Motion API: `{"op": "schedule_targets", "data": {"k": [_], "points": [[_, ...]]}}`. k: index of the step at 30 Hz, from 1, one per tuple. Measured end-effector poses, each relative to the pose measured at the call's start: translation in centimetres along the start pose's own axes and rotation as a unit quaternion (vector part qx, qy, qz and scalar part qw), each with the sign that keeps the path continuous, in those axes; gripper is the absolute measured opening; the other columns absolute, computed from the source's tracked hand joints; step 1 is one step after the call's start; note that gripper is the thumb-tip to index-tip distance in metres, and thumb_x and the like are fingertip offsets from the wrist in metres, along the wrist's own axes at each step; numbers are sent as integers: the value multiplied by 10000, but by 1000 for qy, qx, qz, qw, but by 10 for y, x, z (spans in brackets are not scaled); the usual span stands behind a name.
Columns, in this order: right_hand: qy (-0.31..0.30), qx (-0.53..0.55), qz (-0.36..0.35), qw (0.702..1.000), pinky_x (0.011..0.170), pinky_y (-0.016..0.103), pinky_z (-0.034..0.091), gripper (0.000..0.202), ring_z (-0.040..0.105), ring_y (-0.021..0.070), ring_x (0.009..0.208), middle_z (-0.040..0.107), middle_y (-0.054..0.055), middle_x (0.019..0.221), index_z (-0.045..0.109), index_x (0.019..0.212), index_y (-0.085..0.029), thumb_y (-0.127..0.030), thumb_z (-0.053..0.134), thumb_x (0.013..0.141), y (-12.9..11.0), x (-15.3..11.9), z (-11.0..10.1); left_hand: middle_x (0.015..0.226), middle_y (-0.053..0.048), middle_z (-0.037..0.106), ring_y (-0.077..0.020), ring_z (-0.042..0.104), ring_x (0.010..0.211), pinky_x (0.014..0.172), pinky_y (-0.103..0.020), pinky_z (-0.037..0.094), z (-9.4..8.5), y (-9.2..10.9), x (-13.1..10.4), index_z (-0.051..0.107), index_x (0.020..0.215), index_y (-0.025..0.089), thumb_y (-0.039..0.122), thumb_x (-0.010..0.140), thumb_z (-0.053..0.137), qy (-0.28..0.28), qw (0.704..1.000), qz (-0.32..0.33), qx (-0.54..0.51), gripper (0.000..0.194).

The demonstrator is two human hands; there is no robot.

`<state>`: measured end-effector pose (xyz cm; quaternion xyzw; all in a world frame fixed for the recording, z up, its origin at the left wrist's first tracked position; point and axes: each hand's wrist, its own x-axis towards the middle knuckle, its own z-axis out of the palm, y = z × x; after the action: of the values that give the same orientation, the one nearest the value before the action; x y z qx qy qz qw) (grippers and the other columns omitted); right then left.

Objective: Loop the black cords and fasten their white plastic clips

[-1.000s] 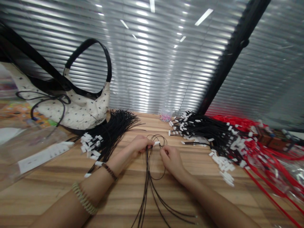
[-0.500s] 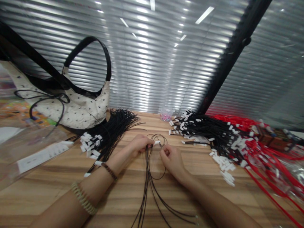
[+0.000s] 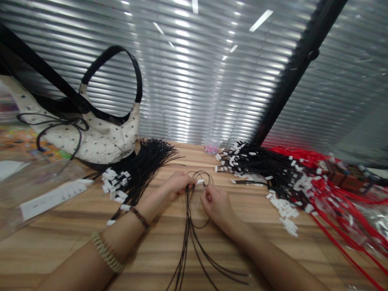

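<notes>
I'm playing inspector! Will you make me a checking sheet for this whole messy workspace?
Surface: wood-patterned table.
Things in hand: thin black strands, looping and trailing, with a small white piece.
Clutter: spotted handbag, plastic bag, small clear tub, left black bundle, right black bundle, red straps.
Hands: left hand pinches beside the white piece; right hand curls close by, grip unclear.
Cables: the strands might be cables or cords; cannot tell.
Surroundings: slatted blinds, dark slanting post.
</notes>
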<state>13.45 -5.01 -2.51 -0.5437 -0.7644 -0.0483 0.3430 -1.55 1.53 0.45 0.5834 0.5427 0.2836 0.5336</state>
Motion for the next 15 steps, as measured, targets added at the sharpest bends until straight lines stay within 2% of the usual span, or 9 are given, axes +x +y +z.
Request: {"op": "schedule_targets", "data": {"k": [7, 15], "points": [[-8, -28, -18, 999, 508, 221, 290, 139, 503, 126, 528, 568, 16, 581, 515, 622, -171, -109, 473, 739, 2, -1, 3, 408, 43, 420, -75, 338, 380, 400, -239, 209, 0, 1, -1, 494, 466, 160, 289, 547, 615, 7, 1000, 7, 1, 195], [-14, -55, -53, 997, 529, 221, 320, 125, 509, 130, 565, 568, 22, 626, 550, 665, -168, -115, 478, 752, 5, -1, 1, 418, 32, 443, -81, 352, 385, 398, -239, 212, 0, 0, -2, 508, 470, 156, 313, 541, 611, -14, 1000, 4, -10, 201]]}}
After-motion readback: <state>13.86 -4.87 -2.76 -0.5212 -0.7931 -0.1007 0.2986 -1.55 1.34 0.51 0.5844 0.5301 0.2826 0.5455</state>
